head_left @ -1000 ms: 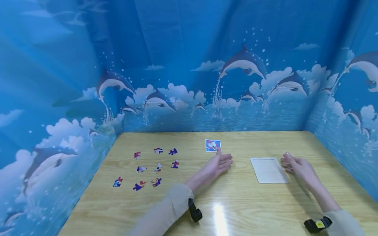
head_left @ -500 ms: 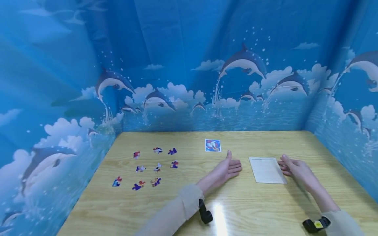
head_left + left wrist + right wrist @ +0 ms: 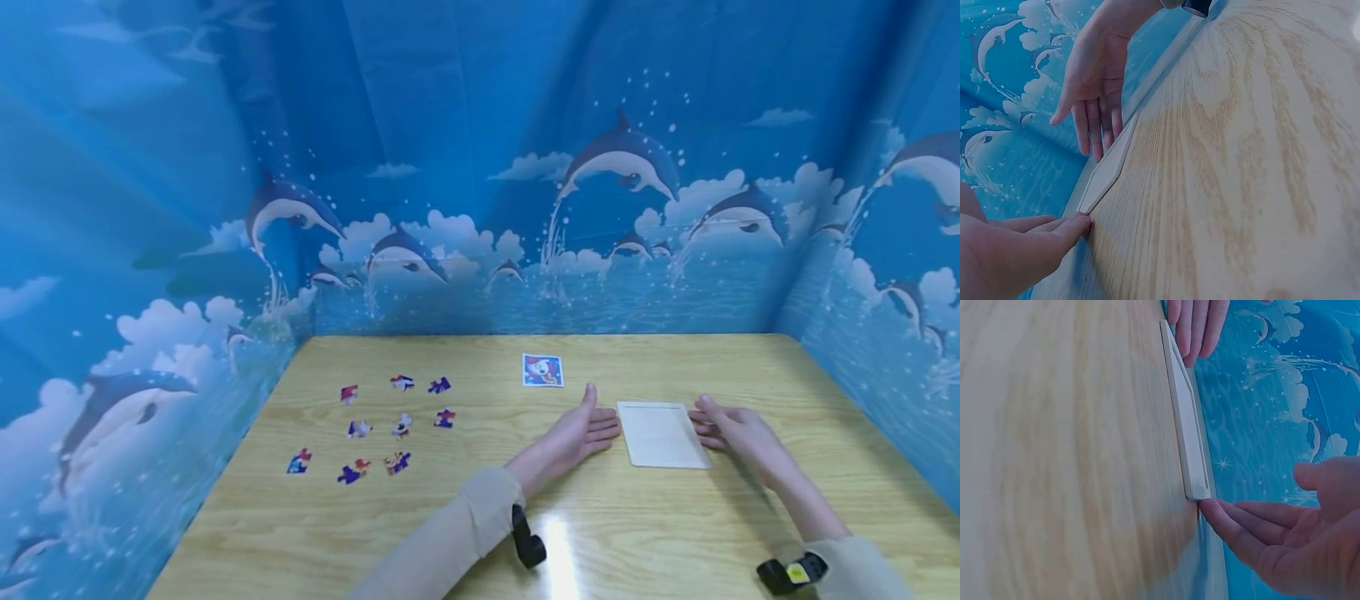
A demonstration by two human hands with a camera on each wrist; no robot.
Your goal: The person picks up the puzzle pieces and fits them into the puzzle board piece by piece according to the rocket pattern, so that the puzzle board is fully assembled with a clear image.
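A cream square puzzle tray (image 3: 663,435) lies flat on the table between the two hands. My right hand (image 3: 738,437) has straight fingers touching the tray's right edge; in the right wrist view, the fingertips (image 3: 1213,509) meet its corner. On the other side, my left hand (image 3: 581,437) holds its fingers straight and its thumb up, at the tray's left edge. The left wrist view shows those fingertips (image 3: 1082,220) against the tray (image 3: 1110,165) or very close to it. Neither hand grips anything. Up left of the tray lies a small picture card (image 3: 542,370) with a white cartoon figure.
Several loose jigsaw pieces (image 3: 402,425) are spread over the left part of the wooden table (image 3: 300,533). A blue curtain (image 3: 465,167) printed with dolphins stands along the back and sides. Both wrists carry a black strapped device (image 3: 528,542).
The tray has slid left along the table, with my right hand moving left beside it. My left hand has moved right, from below the picture card to the tray's left edge.
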